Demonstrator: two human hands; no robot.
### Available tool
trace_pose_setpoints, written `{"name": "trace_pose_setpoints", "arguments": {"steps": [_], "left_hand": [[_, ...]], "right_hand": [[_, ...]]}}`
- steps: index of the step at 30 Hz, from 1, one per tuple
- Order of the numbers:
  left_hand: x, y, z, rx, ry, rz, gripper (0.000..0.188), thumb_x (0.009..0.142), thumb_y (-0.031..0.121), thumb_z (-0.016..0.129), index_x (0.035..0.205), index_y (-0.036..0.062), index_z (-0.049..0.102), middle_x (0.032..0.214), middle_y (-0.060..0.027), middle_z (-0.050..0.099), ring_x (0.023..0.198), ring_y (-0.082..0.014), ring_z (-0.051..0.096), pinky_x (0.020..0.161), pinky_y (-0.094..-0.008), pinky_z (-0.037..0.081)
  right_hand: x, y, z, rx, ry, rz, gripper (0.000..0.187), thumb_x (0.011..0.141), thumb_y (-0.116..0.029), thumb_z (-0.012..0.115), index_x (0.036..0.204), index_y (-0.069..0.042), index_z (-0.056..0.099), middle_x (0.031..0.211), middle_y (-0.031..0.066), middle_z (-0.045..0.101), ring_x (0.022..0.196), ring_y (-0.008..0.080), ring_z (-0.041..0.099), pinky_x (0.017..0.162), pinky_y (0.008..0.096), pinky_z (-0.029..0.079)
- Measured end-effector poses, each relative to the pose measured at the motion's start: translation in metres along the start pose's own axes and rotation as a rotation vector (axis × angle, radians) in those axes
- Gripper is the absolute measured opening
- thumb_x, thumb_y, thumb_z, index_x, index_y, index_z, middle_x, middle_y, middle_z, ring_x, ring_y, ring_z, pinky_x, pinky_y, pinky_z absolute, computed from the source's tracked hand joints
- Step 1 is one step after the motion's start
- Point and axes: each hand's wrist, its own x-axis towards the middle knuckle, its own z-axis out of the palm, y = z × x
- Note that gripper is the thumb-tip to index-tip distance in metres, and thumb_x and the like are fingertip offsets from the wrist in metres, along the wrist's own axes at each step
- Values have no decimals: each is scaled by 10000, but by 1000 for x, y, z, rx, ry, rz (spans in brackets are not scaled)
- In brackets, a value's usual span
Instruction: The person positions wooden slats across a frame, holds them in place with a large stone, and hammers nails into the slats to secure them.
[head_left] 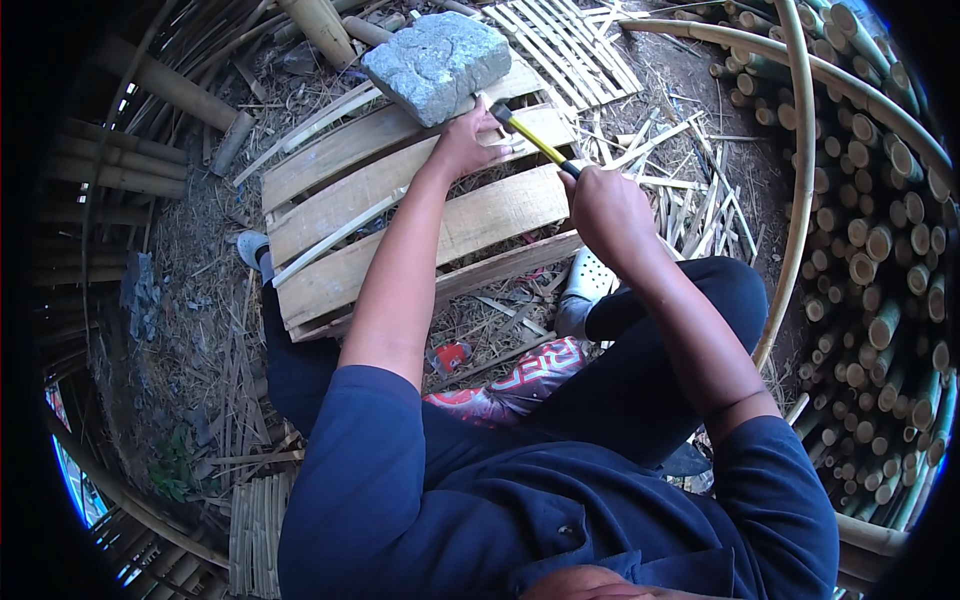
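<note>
My right hand (612,212) is wrapped round the black grip of a hammer (540,137) with a yellow handle. Its head end is close to the fingertips of my left hand (468,145), at the near edge of a big rough grey stone (437,66). The left fingers are drawn together by the stone's lower edge; whatever they pinch is too small to make out. Under both hands lies a low slatted wooden pallet (500,213), and the stone rests on its far side. A thin pale bamboo strip (340,236) lies across the slats to the left of my left forearm.
A slatted bamboo panel (565,50) lies beyond the pallet, with loose split strips (700,215) to its right. Stacked bamboo poles (870,240) fill the right side behind a curved pole (803,150). My feet in pale clogs (587,275) flank the pallet. Thick bamboo (180,90) stands left.
</note>
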Motion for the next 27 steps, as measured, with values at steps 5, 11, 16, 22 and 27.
{"name": "trace_pose_setpoints", "arguments": {"steps": [5,11,16,22,27], "left_hand": [[3,-14,0,60,45,55,1103,780,166,870,1537,-181,147,1403,-114,636,1403,-236,516,1171,-301,378],[3,2,1,2,-25,-25,1139,789,184,862,1547,-172,91,1425,-108,620,1438,-228,474,1181,-298,360],[-4,-7,4,-21,40,57,1022,810,168,834,1526,-185,197,1385,-118,652,1457,-211,447,1212,-330,328],[-3,14,-6,37,-103,-151,1102,811,181,848,1556,-155,110,1417,-99,631,1439,-213,471,1181,-283,350],[-1,-7,-4,25,14,12,1102,795,161,859,1548,-167,125,1421,-123,622,1443,-222,466,1186,-290,351]], "right_hand": [[-5,-18,-20,69,142,-43,456,1049,-351,545,808,18,664,698,229,683,649,417,694,603,502,550],[0,4,1,31,79,-17,438,1050,-350,544,835,17,647,682,232,675,644,429,687,597,514,545],[-6,-17,-22,88,197,-39,444,1051,-360,540,841,17,645,674,233,671,644,432,687,593,515,545],[-1,-3,1,-25,17,-40,444,1054,-360,538,839,14,639,677,218,679,640,397,701,583,493,555],[-7,-27,-27,62,175,-17,429,1048,-353,556,825,7,623,673,220,676,643,415,695,587,495,553]]}}
